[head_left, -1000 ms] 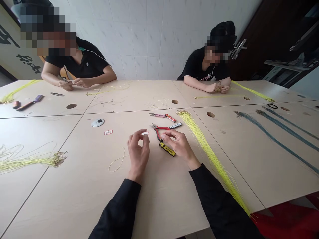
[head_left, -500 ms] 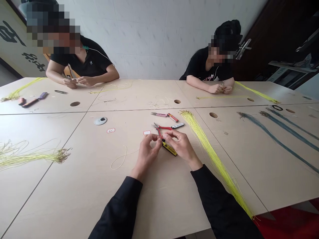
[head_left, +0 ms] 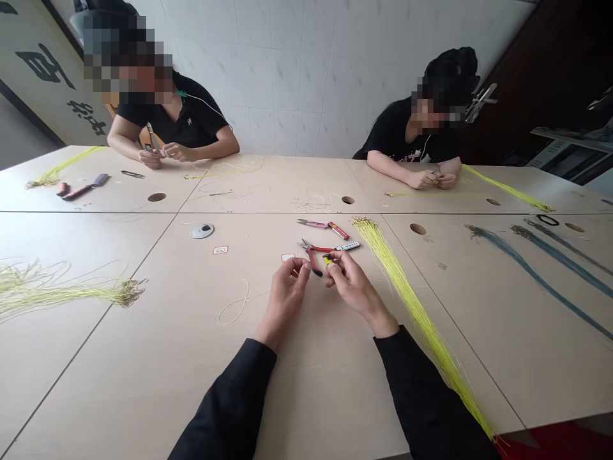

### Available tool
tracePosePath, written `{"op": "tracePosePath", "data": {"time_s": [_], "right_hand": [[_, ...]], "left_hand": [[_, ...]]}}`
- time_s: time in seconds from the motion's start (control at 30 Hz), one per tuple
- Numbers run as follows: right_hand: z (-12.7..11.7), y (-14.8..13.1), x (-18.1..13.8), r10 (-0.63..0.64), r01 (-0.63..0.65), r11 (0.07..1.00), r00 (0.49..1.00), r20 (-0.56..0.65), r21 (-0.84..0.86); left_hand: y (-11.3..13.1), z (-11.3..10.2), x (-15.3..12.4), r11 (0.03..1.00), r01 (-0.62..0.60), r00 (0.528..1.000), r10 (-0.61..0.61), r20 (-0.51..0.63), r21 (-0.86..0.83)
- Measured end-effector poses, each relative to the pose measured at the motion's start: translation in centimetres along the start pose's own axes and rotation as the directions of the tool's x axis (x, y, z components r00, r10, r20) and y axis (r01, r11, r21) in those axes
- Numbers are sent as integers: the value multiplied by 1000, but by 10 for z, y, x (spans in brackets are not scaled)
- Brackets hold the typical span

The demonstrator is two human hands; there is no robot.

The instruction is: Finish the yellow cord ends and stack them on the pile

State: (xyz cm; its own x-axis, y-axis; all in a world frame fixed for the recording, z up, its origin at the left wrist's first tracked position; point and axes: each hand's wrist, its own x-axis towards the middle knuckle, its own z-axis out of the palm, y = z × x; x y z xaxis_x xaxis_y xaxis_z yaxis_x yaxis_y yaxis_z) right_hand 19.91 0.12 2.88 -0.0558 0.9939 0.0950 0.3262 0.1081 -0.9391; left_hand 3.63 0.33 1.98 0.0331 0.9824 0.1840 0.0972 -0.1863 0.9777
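Observation:
My left hand [head_left: 287,291] is closed in a pinch on the end of a thin pale yellow cord [head_left: 234,319]. The rest of that cord trails left in a loop on the table. In my right hand [head_left: 357,284] is a yellow lighter [head_left: 328,260] with a black top, mostly hidden by the fingers. No flame shows. Just beyond both hands lie red-handled pliers [head_left: 313,260] with their jaws pointing away and left. A white lighter [head_left: 348,246] touches or overlaps one plier handle.
Pink-handled snips [head_left: 312,223] and a red lighter [head_left: 338,230] lie farther back. Bright yellow cords [head_left: 407,287] stretch along my right; blue cords [head_left: 541,275] lie beyond. More yellow cords [head_left: 90,294] are at left, near a silver disc [head_left: 202,230]. Two people work across the table [head_left: 143,383].
My right hand has picked the yellow lighter up off the table and moved slightly away from my left hand. The left-hand person across the table has raised a tool. My view has shifted slightly.

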Motion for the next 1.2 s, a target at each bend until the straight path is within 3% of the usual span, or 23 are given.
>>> {"op": "tracePosePath", "data": {"time_s": [0.13, 0.23, 0.5, 0.7, 1.2], "right_hand": [[1, -10, -1, 21, -22, 994, 1000, 15, 103], [-1, -11, -1, -13, 6, 995, 997, 73, 97], [1, -7, -1, -60, 58, 998, 996, 68, 27], [2, -8, -1, -55, 55, 998, 998, 33, -4], [4, -10, -3, -56, 50, 996, 995, 84, 71]], "left_hand": [[-5, 2, 1, 998, -32, 999, 31, 25, 60], [-3, 4, 1, 997, -30, 999, 27, 44, 74], [3, 3, -1, 997, 15, 994, -23, 104, 74], [1, 1, -2, 998, 46, 990, -41, 132, -35], [5, 4, -1, 996, 88, 986, -83, 144, -28]]}}
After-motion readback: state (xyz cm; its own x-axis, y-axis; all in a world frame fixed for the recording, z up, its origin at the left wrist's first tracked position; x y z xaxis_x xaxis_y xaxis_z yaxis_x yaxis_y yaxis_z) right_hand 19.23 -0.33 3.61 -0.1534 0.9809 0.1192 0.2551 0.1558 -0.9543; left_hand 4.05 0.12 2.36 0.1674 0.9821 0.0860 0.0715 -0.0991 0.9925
